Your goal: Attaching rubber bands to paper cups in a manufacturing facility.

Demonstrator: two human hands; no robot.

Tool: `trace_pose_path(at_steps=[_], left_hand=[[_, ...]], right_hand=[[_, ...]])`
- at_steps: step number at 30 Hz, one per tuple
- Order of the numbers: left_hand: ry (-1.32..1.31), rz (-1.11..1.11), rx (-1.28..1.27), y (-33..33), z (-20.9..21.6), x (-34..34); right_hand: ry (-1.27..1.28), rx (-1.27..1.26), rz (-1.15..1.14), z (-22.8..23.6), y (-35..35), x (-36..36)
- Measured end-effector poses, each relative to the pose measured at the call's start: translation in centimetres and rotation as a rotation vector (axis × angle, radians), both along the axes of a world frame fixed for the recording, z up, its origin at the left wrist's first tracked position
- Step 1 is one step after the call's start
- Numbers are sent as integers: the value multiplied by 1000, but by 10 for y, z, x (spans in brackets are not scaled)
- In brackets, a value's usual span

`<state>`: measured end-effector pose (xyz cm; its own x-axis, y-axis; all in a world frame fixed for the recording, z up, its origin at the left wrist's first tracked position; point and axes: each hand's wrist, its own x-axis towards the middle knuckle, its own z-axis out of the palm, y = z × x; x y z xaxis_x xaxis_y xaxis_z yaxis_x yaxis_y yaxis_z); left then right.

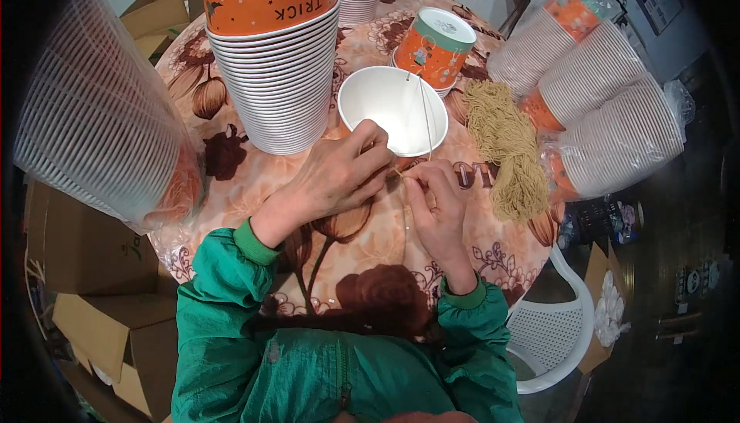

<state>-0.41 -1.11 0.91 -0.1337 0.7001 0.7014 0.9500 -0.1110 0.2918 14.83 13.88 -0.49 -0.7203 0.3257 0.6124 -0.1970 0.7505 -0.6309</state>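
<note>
A white-lined paper bucket (pixel 378 107) with an orange outside stands mouth up just beyond my hands. A thin tan cord (pixel 428 119) runs from its far rim across the mouth to the near side. My left hand (pixel 347 169) is closed at the near rim, its fingertips pinching the cord's end. Close beside it, my right hand (pixel 438 206) pinches the same cord between thumb and forefinger. A short bit of cord shows between the two hands. The bucket's near outer wall is mostly hidden behind my hands.
Tall nested bucket stacks (pixel 274 84) stand left of the bucket, one wrapped stack (pixel 100 115) at far left. An upside-down orange bucket (pixel 435 49) sits behind. Right lie a bundle of tan cords (pixel 505 149) and bagged buckets (pixel 609 130). A white chair (pixel 551 330) stands beside the table.
</note>
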Motion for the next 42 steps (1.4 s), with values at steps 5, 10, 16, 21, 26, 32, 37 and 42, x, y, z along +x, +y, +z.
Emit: trace_pose_path(at_steps=[5, 10, 16, 21, 26, 32, 37, 42], left_hand=[[-13, 7, 21, 0, 1, 1], [-75, -2, 52, -1, 3, 1], [-199, -44, 66, -5, 13, -3], [51, -28, -66, -8, 18, 11], [105, -11, -31, -6, 17, 16], [-53, -32, -40, -8, 18, 15], [-817, 105, -225, -17, 24, 12], [-1645, -48, 23, -12, 4, 39]], right_hand=[[0, 52, 7, 2, -1, -1], [-8, -120, 34, 1, -2, 1], [-2, -324, 76, -6, 3, 1], [-15, -372, 107, -5, 1, 1], [-38, -395, 116, 0, -2, 3], [8, -346, 134, -1, -2, 5], [8, -384, 127, -4, 1, 5], [30, -278, 132, -2, -5, 4]])
